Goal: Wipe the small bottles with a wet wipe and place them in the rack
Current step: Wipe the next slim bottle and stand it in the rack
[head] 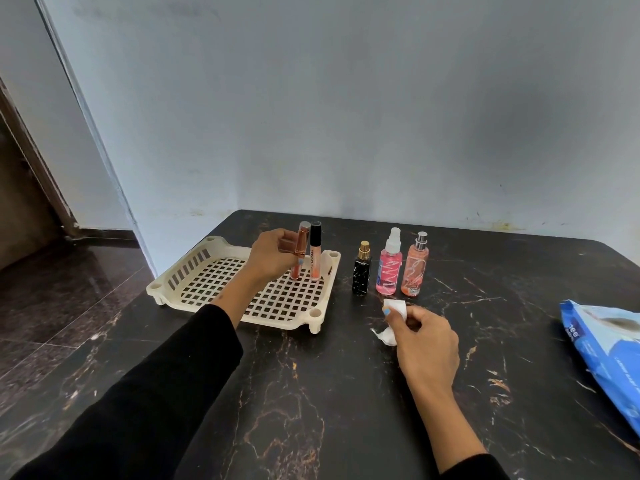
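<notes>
Copper tube (300, 247) pinched in left-hand fingers (277, 242) over rack (194, 271).

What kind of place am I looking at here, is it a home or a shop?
Probably a room in a home, though that is a guess. A dark marble-look table stands against a plain painted wall, with a polished stone floor beside it and personal cosmetics such as a pink spray bottle.

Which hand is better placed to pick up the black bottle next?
Probably the right hand: it lies just in front of the black bottle, though it holds the wipe. The left hand is busy holding a tube over the rack.
</notes>
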